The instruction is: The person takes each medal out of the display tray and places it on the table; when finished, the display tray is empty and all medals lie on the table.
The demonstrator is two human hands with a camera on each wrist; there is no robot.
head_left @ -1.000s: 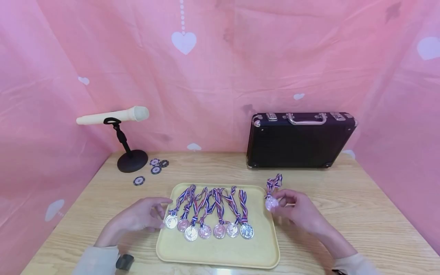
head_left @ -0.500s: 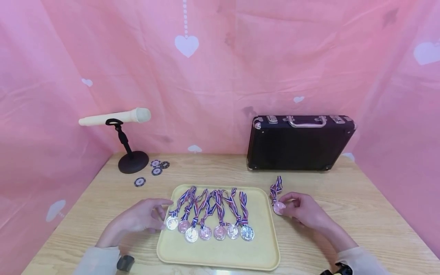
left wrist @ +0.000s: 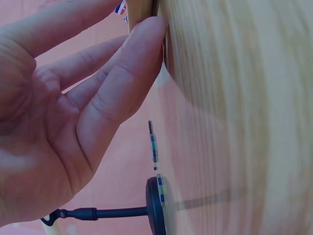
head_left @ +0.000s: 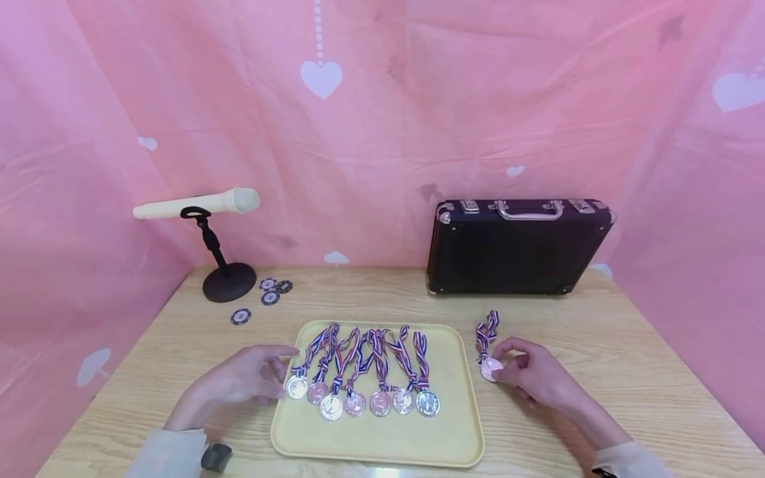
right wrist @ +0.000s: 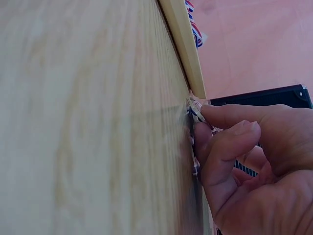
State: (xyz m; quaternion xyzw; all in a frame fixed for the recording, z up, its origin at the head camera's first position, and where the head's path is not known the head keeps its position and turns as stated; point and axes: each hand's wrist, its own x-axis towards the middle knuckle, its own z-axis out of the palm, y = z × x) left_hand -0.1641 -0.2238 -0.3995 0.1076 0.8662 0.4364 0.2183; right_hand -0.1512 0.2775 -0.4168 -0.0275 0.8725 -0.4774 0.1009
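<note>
Where my head view looks down on the wooden table (head_left: 597, 345), my right hand (head_left: 534, 378) lies at 4 o'clock from centre, thumb and fingertips pinching the single medal (head_left: 491, 368) flat against the wood, just off the right rim of the yellow tray (head_left: 382, 441). Its striped ribbon (head_left: 487, 330) trails toward 12 o'clock. My left hand (head_left: 242, 378) rests at 8 o'clock, fingers relaxed and loosely extended, tips just beside the leftmost of 7 medals (head_left: 361, 400) lined up in the tray; whether they touch it I cannot tell. A dark case (head_left: 516, 249) stands at 1 o'clock against the pink backdrop (head_left: 382, 133). A microphone on its stand (head_left: 206, 229) sits at 10 o'clock, with 4 chips (head_left: 263, 297) just beside its base.

In the left wrist view, the left hand (left wrist: 63, 117) fills the 9 o'clock side, fingers straight and grasping nothing, one fingertip (left wrist: 149, 32) pressed at the tray edge (left wrist: 142, 7) where it meets the table (left wrist: 244, 117). The stand's base (left wrist: 154, 205) shows at 6 o'clock.

In the right wrist view, the right hand (right wrist: 249, 171) sits at 4 o'clock, index finger and thumb curled onto the medal (right wrist: 194, 110) against the table (right wrist: 88, 117), near the tray rim (right wrist: 183, 44). Ribbons (right wrist: 193, 24) show at 1 o'clock, the case (right wrist: 264, 95) at 3 o'clock.
</note>
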